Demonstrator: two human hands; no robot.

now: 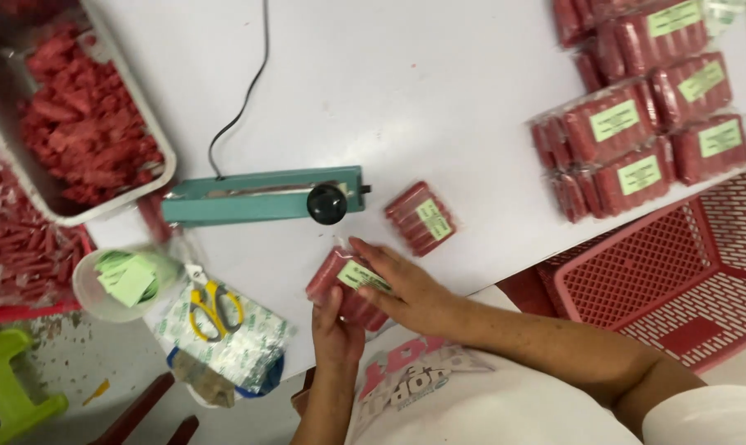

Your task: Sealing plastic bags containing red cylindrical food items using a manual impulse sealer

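Gripping one red sausage pack (green label on top), both hands close around it.

The right hand hides much of the held packet, the tray and basket run off the edges, and the stacked packets' label print is too small to read.

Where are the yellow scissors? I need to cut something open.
The yellow scissors lie at lower left of the head view on a stack of printed bags, beside the cup of green labels.
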